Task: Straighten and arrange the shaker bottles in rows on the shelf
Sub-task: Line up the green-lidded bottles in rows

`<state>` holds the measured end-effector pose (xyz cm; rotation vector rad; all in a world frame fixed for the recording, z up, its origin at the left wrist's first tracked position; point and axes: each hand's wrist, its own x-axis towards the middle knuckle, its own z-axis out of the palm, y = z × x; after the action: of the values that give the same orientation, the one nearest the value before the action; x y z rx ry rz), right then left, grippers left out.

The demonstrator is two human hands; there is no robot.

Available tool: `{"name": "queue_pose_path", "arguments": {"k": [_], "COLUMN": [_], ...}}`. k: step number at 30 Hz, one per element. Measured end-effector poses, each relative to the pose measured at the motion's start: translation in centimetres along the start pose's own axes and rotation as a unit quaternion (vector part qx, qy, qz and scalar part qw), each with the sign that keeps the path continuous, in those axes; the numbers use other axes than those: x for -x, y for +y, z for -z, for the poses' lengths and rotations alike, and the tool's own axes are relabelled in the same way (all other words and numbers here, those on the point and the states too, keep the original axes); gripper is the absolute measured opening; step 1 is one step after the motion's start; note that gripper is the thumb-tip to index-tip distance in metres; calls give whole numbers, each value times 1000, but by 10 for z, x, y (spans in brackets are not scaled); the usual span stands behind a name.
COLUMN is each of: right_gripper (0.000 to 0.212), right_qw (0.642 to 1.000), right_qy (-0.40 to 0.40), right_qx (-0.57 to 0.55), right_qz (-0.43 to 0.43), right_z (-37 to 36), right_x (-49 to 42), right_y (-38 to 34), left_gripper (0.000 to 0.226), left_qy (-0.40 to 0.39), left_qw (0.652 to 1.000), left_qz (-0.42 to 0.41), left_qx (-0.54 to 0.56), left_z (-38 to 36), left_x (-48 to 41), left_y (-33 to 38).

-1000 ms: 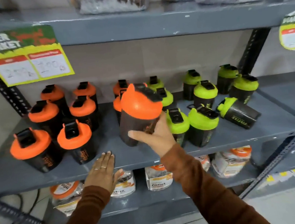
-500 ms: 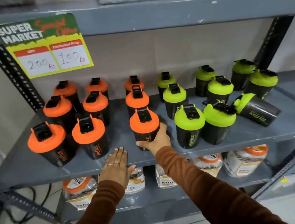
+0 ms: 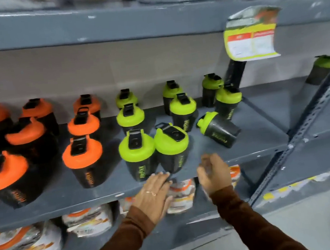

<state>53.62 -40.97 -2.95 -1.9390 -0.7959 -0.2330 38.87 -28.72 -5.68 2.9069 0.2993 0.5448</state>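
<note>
Black shaker bottles stand in rows on the grey shelf (image 3: 261, 140). Orange-lidded ones fill the left; the nearest is the front orange bottle (image 3: 84, 161). Green-lidded ones fill the right. One green-lidded bottle (image 3: 219, 131) lies on its side, apart from the rows. The front green bottle (image 3: 137, 155) stands upright beside a second green bottle (image 3: 172, 147) that leans a little. My left hand (image 3: 154, 192) lies flat at the shelf's front edge, fingertips at the base of the front green bottle. My right hand (image 3: 213, 173) hovers empty, fingers curled, blurred, in front of the shelf edge.
A lone green-lidded bottle (image 3: 322, 69) stands on the neighbouring shelf at far right, behind a perforated upright (image 3: 312, 111). A yellow price sign (image 3: 252, 37) hangs from the shelf above. Packaged bags (image 3: 89, 223) fill the shelf below.
My right hand has set the orange bottle down in its row, let go and moved right. My left hand slid right along the shelf edge. The view has swung right.
</note>
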Motion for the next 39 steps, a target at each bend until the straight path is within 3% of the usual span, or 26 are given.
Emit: {"name": "queue_pose_path", "arguments": {"k": [3,7,13,16,20,22,25,29,34,39], "right_gripper": [23,42,73,95,95,90,89,94,101,77], "right_qw": [995,989,961,943,932,953,979,969,956,946], "right_qy": [46,13,-185,-250,-235,-201,-157,-113,-93,-115], "right_qx": [65,129,205,217,274,224,70,-95,-158,-203], "right_qz": [60,74,-22,-41,-33,-36,-111,-197,-228,-226], "right_z": [39,58,55,50,48,52,62,79,91,111], "right_x": [-61,-121,-156,-157,-147,-141,-133,-125,-120,-124], "right_y": [23,41,57,59,63,66,76,95,113,114], "left_gripper": [47,61,69,97,70,71,90,78,68,68], "left_qy": [-29,-98,-136,-144,-169,-167,-155,-157,-160,-151], "left_qw": [999,993,984,982,974,974,975,975,973,974], "left_qz": [-30,19,80,83,100,96,93,104,116,128], "left_qx": [-20,-55,-86,-93,-113,-119,-126,-120,-117,-110], "left_z": [-23,-37,-55,-60,-58,-58,-62,-63,-58,-61], "left_x": [-56,-112,-139,-141,-141,-141,-140,-140,-141,-141], "left_y": [46,80,86,85,88,88,86,87,92,94]}}
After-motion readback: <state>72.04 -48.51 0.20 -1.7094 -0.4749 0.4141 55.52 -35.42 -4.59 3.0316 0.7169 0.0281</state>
